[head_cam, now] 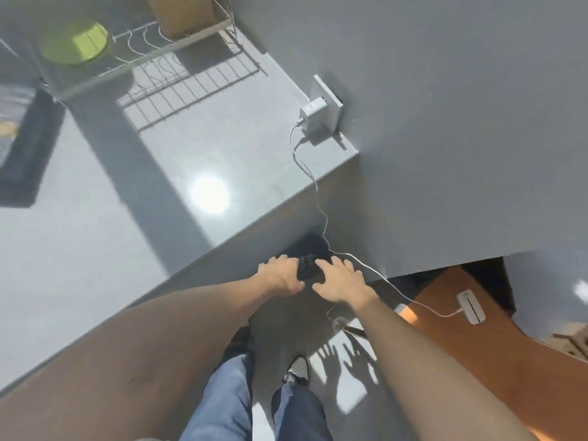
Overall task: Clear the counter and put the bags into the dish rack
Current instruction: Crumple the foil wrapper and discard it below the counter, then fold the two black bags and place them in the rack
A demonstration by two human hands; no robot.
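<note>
Both my hands are low, below the front edge of the grey counter (222,148). My left hand (280,276) curls its fingers over a black object (307,267) in the dark space under the counter. My right hand (342,284) lies beside it with fingers spread, its fingertips touching the same black object. What that object is stays hidden in shadow. The white wire dish rack (178,50) stands at the counter's far end. It holds a brown bag (181,14) and a green bowl (76,43).
A dark tray (28,154) with a bluish packet sits at the counter's left edge. A white charger (313,113) is plugged into the wall, and its cable (321,214) hangs past my right hand to a white device (471,305) on an orange wooden surface. My legs and shoes are below.
</note>
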